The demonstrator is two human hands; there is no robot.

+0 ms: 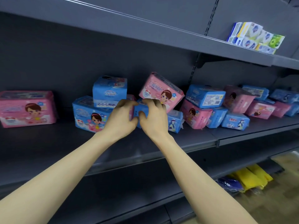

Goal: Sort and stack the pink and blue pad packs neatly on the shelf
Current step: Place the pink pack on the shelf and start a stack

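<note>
On the grey middle shelf (161, 139) both of my hands grip one blue pad pack (140, 109) in the centre. My left hand (120, 117) curls round its left side and my right hand (154, 115) round its right side. A tilted pink pack (160, 91) leans just above it. To the left, two blue packs are stacked, the lower (88, 115) under the upper (109, 91). A single pink pack (26, 109) stands at the far left. A jumbled heap of pink and blue packs (226, 104) spreads to the right.
The upper shelf carries small white, blue and green boxes (257, 38) at the right. Yellow and blue items (247, 178) lie on a lower shelf at the bottom right. Bare shelf surface shows between the far-left pink pack and the blue stack.
</note>
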